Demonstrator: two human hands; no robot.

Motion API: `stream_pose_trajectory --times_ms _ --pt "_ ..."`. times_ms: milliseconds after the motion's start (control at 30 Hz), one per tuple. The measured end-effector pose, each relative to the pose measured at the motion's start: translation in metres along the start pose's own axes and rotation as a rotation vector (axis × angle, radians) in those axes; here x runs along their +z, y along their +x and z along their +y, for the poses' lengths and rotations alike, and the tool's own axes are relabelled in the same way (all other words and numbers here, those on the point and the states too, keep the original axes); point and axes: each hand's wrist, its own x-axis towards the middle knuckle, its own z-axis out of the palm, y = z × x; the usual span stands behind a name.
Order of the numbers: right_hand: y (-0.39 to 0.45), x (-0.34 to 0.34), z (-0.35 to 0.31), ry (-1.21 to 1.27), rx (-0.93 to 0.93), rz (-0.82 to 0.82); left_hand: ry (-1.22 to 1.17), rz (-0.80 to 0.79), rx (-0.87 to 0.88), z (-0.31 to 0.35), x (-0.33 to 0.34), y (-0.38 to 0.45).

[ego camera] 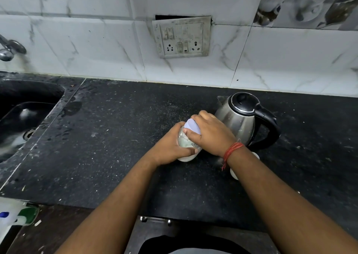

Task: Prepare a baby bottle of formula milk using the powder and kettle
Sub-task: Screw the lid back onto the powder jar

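While upright near the worktop's (116,157) back edge, baby bottle (187,145) body gripped by left hand (170,151), right-hand fingers (193,136) clamped on its lavender cap (191,126) directly above.

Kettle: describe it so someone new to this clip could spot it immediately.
On the black stone counter, below the wall switchboard, the kettle stands just behind the right hand. It is the only shiny steel thing there, with a black lid and a curved black handle.

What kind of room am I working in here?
Most likely a home kitchen: a dark stone counter with a sunken sink at the left, a steel electric kettle on it, and a tiled wall with a socket panel.
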Motion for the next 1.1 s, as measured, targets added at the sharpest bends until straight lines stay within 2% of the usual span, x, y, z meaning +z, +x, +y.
stream_pose_trajectory --times_ms 467,800,1100 --pt "0.005 0.009 -0.021 -0.021 0.178 0.014 0.011 0.078 0.003 -0.014 0.007 -0.002" --pt "0.003 0.031 -0.031 -0.094 0.047 0.063 0.018 0.175 -0.06 -0.04 0.009 -0.003" --pt "0.006 0.054 -0.025 -0.085 -0.023 -0.057 0.018 0.175 -0.1 -0.072 0.01 -0.004"
